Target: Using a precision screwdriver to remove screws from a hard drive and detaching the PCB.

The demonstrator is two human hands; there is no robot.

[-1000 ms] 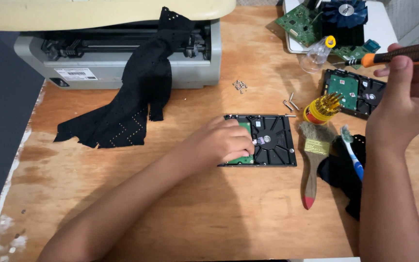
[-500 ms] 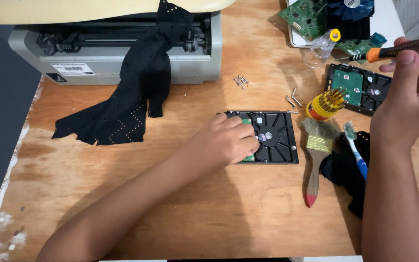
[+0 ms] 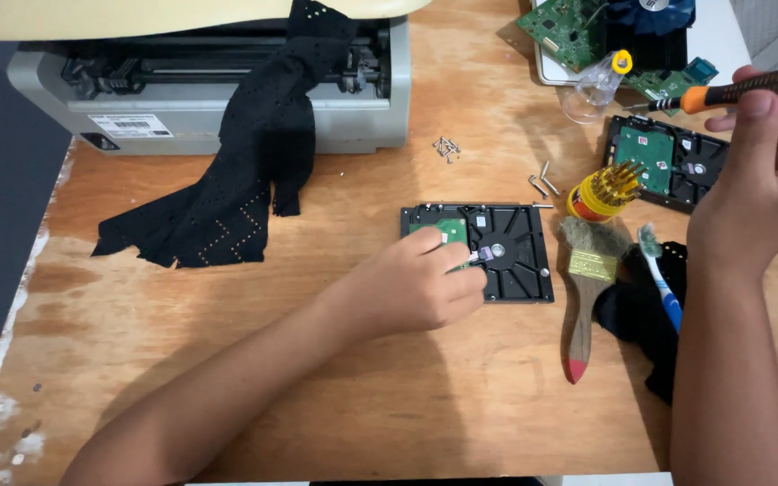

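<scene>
Nearest, my left hand (image 3: 420,288) rests on the hard drive (image 3: 497,247) at mid-desk (image 3: 317,405), fingertips pinched at its green board. Right of it lie a brush (image 3: 587,288) and toothbrush (image 3: 659,274). Farther right, my right hand (image 3: 758,189) grips a screwdriver (image 3: 740,90), raised.

Left hand (image 3: 420,288) reaches toward one o'clock, fingers (image 3: 465,274) curled down; right hand (image 3: 758,175) raised at two o'clock, fingers closed.

Wooden table (image 3: 317,396); printer (image 3: 227,99); 2 hard drives (image 3: 515,234)
</scene>
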